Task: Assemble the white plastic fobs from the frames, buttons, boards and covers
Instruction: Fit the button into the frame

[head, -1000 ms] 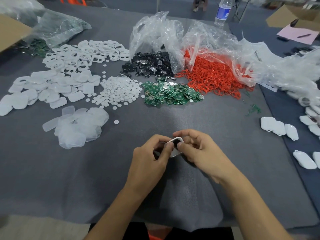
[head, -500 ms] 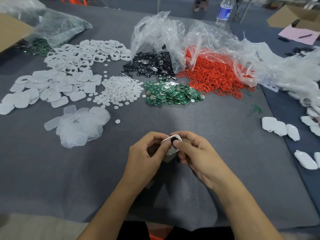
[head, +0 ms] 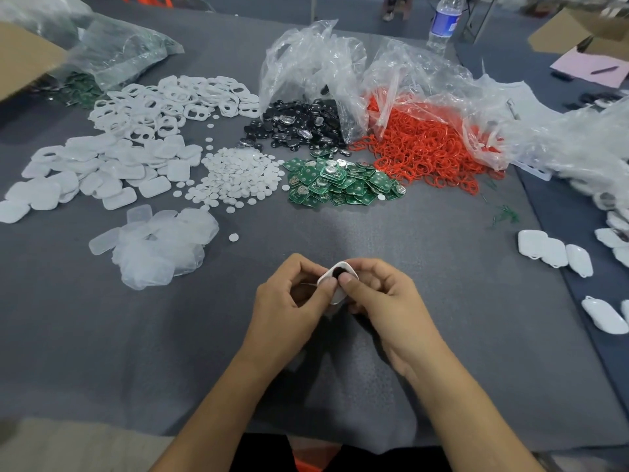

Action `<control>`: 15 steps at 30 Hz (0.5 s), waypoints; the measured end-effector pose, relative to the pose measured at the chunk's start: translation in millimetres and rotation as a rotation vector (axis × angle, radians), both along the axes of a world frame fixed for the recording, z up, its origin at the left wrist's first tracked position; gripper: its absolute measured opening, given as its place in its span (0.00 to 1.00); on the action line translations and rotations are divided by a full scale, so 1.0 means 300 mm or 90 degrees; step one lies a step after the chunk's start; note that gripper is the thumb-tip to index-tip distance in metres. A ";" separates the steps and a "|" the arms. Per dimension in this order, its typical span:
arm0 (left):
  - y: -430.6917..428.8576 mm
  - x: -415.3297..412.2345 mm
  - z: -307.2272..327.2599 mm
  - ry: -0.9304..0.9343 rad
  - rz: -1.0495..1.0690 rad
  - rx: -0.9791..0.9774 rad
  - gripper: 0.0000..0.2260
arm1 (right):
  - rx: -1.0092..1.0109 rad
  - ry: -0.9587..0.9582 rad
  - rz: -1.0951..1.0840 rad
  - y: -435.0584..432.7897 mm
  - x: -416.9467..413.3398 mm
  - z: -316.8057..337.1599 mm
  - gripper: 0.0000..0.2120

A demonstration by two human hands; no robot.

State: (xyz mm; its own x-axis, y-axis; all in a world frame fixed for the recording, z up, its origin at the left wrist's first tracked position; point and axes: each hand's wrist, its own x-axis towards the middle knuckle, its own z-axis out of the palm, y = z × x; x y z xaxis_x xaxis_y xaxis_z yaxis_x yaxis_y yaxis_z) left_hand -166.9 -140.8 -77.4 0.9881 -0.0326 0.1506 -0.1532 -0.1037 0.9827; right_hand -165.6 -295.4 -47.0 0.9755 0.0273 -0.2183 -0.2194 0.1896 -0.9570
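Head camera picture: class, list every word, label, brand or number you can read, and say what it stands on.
None can be read.
Clear plastic water bottle: blue label, print too blurred.
Green circuit boards: pale markings, too small.
Pink paper sheet: no legible writing.

Counted from the grey table [head: 425,267]: 2 hands, the left hand [head: 289,301] and the right hand [head: 384,298], share 1 white fob [head: 335,272] above its near middle. Toward its far side lie 1 heap of green boards [head: 340,183], 1 of red rings [head: 429,148], 1 of black pieces [head: 296,126], 1 of small white discs [head: 235,178], 1 of white frames [head: 163,103] and 1 of white covers [head: 98,172]. 1 water bottle [head: 444,23] stands at its far edge. 3 finished white shells [head: 553,252] sit together near its right edge.
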 end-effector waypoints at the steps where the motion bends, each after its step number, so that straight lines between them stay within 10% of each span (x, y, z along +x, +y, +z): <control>1: 0.001 0.000 0.000 -0.003 -0.002 -0.001 0.03 | 0.013 0.021 0.002 0.000 0.002 0.001 0.07; 15: -0.024 -0.002 0.010 0.005 0.064 0.103 0.05 | -0.242 -0.022 -0.026 -0.001 0.017 -0.015 0.12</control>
